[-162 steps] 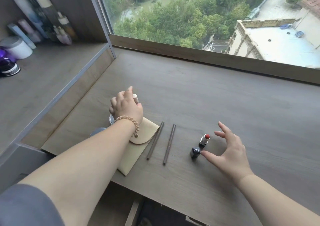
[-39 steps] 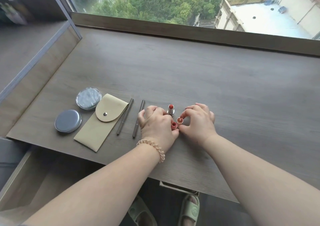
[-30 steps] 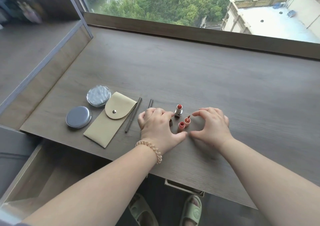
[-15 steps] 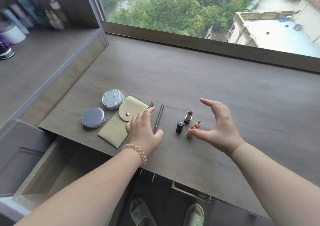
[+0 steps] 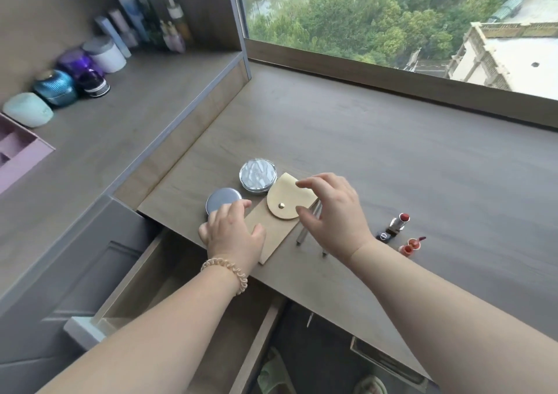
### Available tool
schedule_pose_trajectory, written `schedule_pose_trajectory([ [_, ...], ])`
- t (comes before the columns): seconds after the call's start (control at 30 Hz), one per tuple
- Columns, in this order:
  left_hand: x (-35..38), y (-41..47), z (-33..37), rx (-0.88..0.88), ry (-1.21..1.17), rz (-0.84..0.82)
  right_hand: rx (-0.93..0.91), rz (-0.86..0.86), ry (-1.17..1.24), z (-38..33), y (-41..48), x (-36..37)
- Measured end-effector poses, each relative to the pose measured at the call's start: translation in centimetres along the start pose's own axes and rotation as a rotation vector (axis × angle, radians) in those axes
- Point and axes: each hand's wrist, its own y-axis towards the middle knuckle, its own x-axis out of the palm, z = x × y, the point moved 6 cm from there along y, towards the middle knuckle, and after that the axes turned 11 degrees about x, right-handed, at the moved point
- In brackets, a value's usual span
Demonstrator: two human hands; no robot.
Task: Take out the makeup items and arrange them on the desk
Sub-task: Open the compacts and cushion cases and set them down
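A beige snap pouch (image 5: 276, 227) lies flat near the front edge of the wooden desk (image 5: 392, 164). My left hand (image 5: 231, 232) rests on the pouch's lower left part, fingers spread, touching a round grey tin (image 5: 222, 202). My right hand (image 5: 332, 212) hovers over the pouch flap with thumb and fingers apart, holding nothing. A silver compact (image 5: 258, 174) sits behind the pouch. Two thin brown pencils (image 5: 303, 232) lie partly under my right hand. To the right stand an uncapped red lipstick (image 5: 398, 223), its dark cap (image 5: 384, 236) and a small orange lip tint (image 5: 410, 245).
An open drawer (image 5: 169, 291) juts out below the desk's front edge, under my left arm. A raised side shelf (image 5: 105, 128) on the left carries jars and bottles (image 5: 90, 67) and a pink organiser (image 5: 15, 152). A window sill (image 5: 392, 79) bounds the desk's far side.
Both hands left the lipsticks and moved left onto the pouch. The lip tint now lies by itself beside the lipstick. The view swung left and shows the shelf and drawer.
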Motion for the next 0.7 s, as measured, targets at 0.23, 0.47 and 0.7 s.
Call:
schedule_pose_trajectory([
  [0.23,-0.7,1.3,-3.5,-0.023,-0.021,0.04,0.037,-0.123,-0.184,-1.9,1.7,5.8],
  [0.47,-0.5,3.0,-6.2,-0.074,0.028,0.019,0.066,-0.176,-0.339,-3.4,4.9,10.0],
  [0.7,0.7,4.7,-7.3,-0.064,-0.013,-0.043,0.202,-0.251,-0.409,-3.5,8.4,13.1],
])
